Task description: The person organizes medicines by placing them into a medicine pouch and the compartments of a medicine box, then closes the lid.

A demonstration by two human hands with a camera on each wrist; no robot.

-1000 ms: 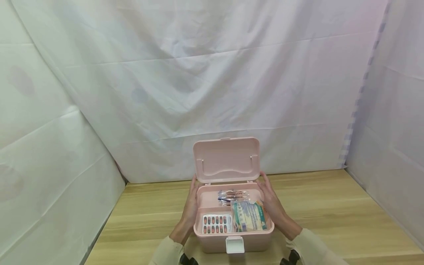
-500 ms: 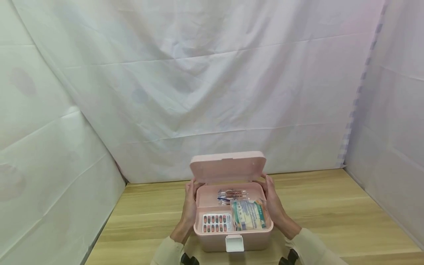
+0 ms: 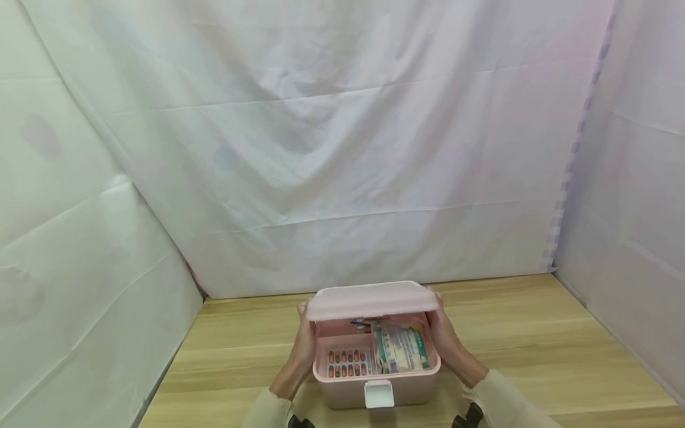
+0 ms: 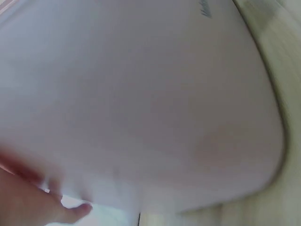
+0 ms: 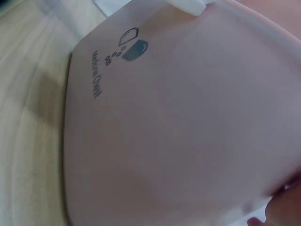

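Observation:
A pink medicine chest (image 3: 337, 393) stands on the table in the head view, its hinged lid (image 3: 373, 302) tilted forward and partly down over the back. My left hand (image 3: 304, 342) holds the lid's left end, and my right hand (image 3: 445, 339) holds its right end; the lid hides most fingertips. Inside, a blister pack of capsules (image 3: 348, 364) lies at front left. A plastic-wrapped packet (image 3: 402, 349) sits at front right. Small wrapped sticks (image 3: 364, 324) show behind, mostly covered by the lid. In the right wrist view the chest's front (image 5: 155, 117) carries the words "Medicine Chest".
A white front latch (image 3: 379, 393) hangs flipped out from the chest. The wooden table (image 3: 241, 351) extends to both sides of it. White cloth (image 3: 342, 148) hangs behind the table and along both sides.
The lid has swung from upright forward and down, hiding the rear compartment. Both hands have gone with it, their fingers bending from nearly straight behind the lid to around its ends.

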